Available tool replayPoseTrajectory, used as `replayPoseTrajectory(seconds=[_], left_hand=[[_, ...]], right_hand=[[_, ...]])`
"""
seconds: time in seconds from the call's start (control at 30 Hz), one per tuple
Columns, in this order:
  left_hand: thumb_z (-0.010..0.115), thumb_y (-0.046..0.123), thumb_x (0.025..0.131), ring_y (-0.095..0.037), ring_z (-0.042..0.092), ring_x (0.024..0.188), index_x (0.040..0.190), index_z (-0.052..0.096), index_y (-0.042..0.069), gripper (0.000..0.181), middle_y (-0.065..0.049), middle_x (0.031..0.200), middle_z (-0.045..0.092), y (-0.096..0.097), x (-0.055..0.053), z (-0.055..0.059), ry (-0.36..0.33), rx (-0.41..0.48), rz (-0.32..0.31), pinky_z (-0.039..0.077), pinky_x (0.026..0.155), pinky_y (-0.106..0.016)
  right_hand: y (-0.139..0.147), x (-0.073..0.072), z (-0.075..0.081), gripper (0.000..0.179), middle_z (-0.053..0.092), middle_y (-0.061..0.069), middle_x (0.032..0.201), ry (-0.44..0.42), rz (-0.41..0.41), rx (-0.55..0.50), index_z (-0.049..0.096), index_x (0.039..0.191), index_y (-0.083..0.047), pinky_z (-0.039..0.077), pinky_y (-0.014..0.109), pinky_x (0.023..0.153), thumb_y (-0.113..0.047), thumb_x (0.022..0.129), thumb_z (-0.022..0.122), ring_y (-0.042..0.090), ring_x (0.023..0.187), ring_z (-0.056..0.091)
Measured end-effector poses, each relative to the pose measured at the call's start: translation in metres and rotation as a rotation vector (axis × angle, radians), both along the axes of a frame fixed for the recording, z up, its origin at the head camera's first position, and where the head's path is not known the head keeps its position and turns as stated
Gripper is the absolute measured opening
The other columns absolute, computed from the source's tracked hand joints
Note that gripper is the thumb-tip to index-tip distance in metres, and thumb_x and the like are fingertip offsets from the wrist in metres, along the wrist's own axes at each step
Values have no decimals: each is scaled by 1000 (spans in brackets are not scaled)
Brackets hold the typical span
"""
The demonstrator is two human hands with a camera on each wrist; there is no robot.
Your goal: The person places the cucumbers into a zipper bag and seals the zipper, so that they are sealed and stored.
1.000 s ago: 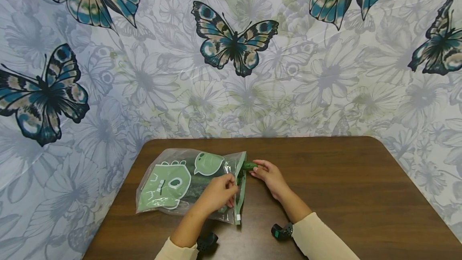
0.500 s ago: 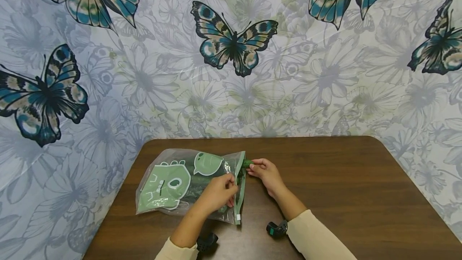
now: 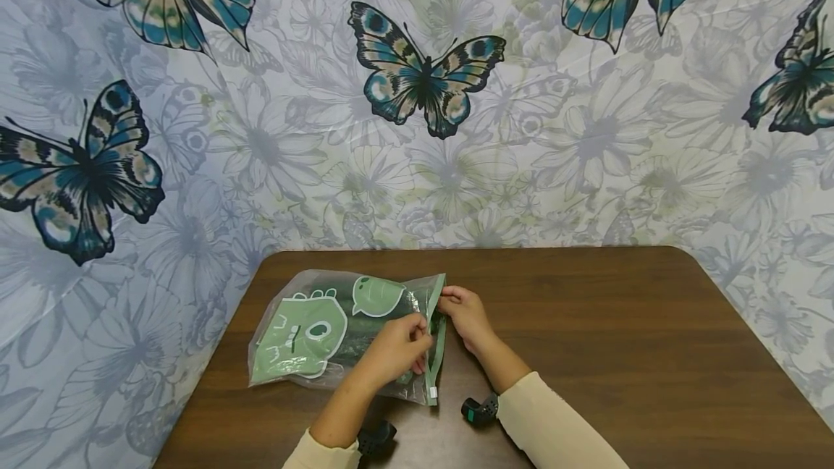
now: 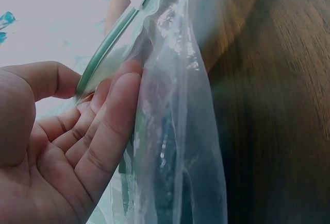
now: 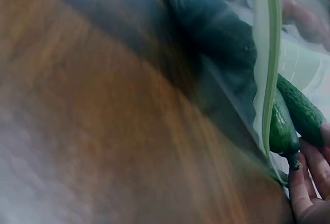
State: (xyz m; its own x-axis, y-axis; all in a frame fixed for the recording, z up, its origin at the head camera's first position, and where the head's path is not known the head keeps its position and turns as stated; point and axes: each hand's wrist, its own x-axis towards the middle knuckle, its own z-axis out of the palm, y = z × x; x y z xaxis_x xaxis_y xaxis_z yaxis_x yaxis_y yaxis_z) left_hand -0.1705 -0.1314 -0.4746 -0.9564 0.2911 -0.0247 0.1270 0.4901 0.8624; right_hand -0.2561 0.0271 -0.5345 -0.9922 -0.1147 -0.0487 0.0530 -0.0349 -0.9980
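Note:
A clear zip bag point(image 3: 306, 335) with green cartoon prints lies on the table, its mouth facing right. My left hand point(image 3: 391, 349) pinches the bag's green-edged mouth between thumb and fingers, holding it apart. At the opening is my right hand point(image 3: 468, 318), its fingertips partly behind the rim. In the right wrist view, that hand's thumb and fingers grip the end of a cucumber point(image 5: 301, 110) that sits mostly inside the bag. Beside it, another cucumber point(image 5: 281, 128) shows its stem end near the fingers. More dark green shows through the plastic. A white slider point(image 3: 433, 392) sits at the mouth's near end.
The brown wooden table point(image 3: 586, 324) extends right of the bag and behind it. A butterfly-and-flower backdrop point(image 3: 456, 187) hangs behind the table's far edge. Black wrist devices are worn on both wrists, the right one point(image 3: 479, 410) close above the tabletop.
My right hand has moved left to the bag's mouth, pushing the cucumber inward; its end, earlier sticking out, is now hidden in the head view. My left hand stays on the rim.

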Motion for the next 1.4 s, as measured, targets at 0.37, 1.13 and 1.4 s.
replayPoseTrajectory(seconds=[0.37, 1.13, 1.4], left_hand=[[53, 6, 94, -18, 63, 47, 89, 53, 6, 5, -6, 63, 64, 1, 2, 3, 24, 4, -9, 55, 45, -31], [46, 17, 107, -14, 53, 63, 105, 54, 6, 14, -7, 74, 55, -4, 10, 37, 89, 163, 120, 47, 57, -23], [40, 21, 109, -14, 48, 64, 104, 50, 8, 17, -10, 81, 51, -9, 9, 67, 175, 273, 120, 46, 61, -24]], right_hand=[[2, 2, 1, 26, 71, 18, 121, 99, 40, 316, 74, 114, 0, 54, 45, 100, -10, 95, 60, 31, 117, 64], [48, 29, 17, 28, 67, 27, 122, 27, 76, 82, 64, 122, 8, 58, 45, 96, -6, 99, 56, 35, 110, 66], [57, 31, 29, 32, 66, 22, 129, 116, 123, 156, 63, 129, 1, 56, 33, 96, -9, 98, 62, 34, 119, 63]])
